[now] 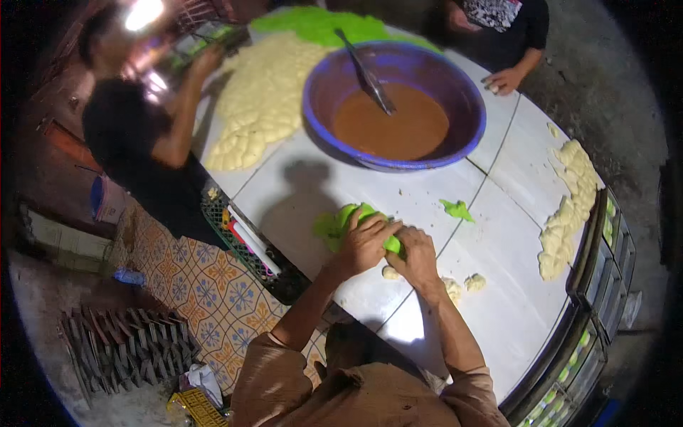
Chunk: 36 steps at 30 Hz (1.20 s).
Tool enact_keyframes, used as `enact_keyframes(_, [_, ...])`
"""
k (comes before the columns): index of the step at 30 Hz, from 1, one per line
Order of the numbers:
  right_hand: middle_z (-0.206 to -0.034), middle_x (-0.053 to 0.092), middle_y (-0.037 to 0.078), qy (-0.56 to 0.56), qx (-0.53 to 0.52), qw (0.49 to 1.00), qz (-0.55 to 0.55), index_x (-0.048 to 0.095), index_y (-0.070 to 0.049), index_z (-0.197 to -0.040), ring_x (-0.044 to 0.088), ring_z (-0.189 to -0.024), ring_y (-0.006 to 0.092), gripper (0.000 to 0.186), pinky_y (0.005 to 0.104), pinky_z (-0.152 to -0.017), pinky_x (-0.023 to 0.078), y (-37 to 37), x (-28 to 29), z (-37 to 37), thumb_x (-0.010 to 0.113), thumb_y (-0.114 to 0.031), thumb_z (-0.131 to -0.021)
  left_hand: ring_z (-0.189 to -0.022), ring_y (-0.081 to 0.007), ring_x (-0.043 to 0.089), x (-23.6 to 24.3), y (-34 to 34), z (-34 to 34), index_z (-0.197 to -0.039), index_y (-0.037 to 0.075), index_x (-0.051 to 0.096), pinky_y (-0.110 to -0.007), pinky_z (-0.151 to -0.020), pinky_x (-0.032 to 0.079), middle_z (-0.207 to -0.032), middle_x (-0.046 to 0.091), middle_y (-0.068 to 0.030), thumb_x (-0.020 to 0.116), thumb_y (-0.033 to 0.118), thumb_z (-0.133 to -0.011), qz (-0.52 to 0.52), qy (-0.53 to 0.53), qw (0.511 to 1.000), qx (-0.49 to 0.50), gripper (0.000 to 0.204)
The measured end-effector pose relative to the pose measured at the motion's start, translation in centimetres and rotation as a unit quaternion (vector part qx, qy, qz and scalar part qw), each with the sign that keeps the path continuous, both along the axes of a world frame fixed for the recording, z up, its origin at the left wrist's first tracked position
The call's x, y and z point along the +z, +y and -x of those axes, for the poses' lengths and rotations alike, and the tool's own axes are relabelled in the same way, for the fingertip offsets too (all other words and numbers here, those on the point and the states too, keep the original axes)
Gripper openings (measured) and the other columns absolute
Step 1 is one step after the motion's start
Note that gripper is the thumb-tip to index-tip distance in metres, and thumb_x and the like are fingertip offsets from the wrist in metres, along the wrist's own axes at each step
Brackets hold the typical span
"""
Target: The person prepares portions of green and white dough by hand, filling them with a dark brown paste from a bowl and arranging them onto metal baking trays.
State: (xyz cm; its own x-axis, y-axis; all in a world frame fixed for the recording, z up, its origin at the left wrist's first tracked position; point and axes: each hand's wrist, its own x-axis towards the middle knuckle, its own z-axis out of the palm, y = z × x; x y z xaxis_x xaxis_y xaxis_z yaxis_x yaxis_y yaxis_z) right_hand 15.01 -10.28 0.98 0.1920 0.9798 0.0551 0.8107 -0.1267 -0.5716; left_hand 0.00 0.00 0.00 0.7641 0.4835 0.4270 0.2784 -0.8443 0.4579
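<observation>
Near the table's front edge, both hands are on a lump of bright green dough (346, 214). My left hand (366, 243) is curled over its middle, and my right hand (416, 255) grips its right end, close beside the left. Parts of the lump are hidden under my fingers. Just below my hands lies a small ball of pale dough (390, 272). Two more pale scraps, one of them a crumbly piece (474, 282), rest by my right wrist. A flat green scrap (457, 210) sits a little farther off to the right.
A purple basin (395, 164) of brown liquid, with a utensil in it, stands on the white tiled table (512, 235). Pale dough (267, 99) and green dough (313, 25) spread behind; more pale dough (571, 206) lies right. Racked trays (605, 285) line the right edge. Two people work opposite.
</observation>
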Motion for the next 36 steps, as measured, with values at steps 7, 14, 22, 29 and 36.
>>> enact_keyframes(7, [-0.086,0.070,0.014,0.303,-0.096,0.948,0.017,0.064,-0.007,-0.117,0.069,-0.081,0.0246,0.040,0.0350,-0.074,0.053,-1.2,-0.2,-2.0,0.064,-0.014,-0.078,-0.101,-0.0278,0.057,0.9,2.5,1.8,-0.099,0.013,0.071,-0.051,-0.099,0.038,-0.102,0.063,-0.0082,0.065,0.012,-0.073,-0.049,0.036,0.998,-0.023,0.027])
enact_keyframes(14, [-0.120,0.059,0.016,0.092,-0.023,0.993,-0.074,0.063,-0.007,-0.117,0.060,-0.105,0.0316,0.038,0.0397,-0.087,0.050,-0.5,0.8,-2.7,0.066,-0.026,-0.084,-0.102,-0.0303,0.055,1.6,2.0,0.4,-0.100,0.011,0.070,-0.045,-0.094,0.040,-0.100,0.062,-0.0084,0.070,0.015,-0.074,-0.023,0.031,0.999,-0.009,0.026])
enact_keyframes(22, [-0.107,0.065,0.015,0.008,-0.011,0.995,-0.102,0.063,-0.007,-0.112,0.061,-0.101,0.0339,0.040,0.0394,-0.087,0.051,1.6,-2.0,-1.1,0.073,-0.022,-0.077,-0.119,-0.0333,0.046,-0.2,1.7,-1.0,-0.101,0.010,0.071,-0.051,-0.104,0.031,-0.121,0.056,-0.0115,0.072,0.018,-0.074,-0.016,0.033,0.999,-0.007,0.028])
enact_keyframes(29, [-0.076,0.065,0.008,0.494,-0.120,0.861,-0.019,0.065,0.001,-0.088,0.059,-0.068,0.0141,0.012,0.0263,-0.067,0.049,-0.8,0.2,-4.0,0.058,-0.004,-0.079,-0.117,-0.0235,0.048,-1.1,1.1,-1.0,-0.085,0.017,0.075,-0.051,-0.106,0.029,-0.112,0.061,-0.0018,0.078,0.024,-0.069,-0.015,0.017,0.999,0.031,0.017])
enact_keyframes(36, [-0.090,0.062,0.014,0.645,-0.253,0.706,-0.151,0.057,0.003,-0.099,0.061,-0.081,0.0230,0.027,0.0331,-0.074,0.053,-5.2,3.2,-8.1,0.049,-0.018,-0.084,-0.121,-0.0274,0.046,-0.1,0.6,-1.1,-0.104,0.015,0.072,-0.055,-0.107,0.027,-0.122,0.056,-0.0087,0.081,0.026,-0.067,-0.033,0.041,0.997,0.058,0.040])
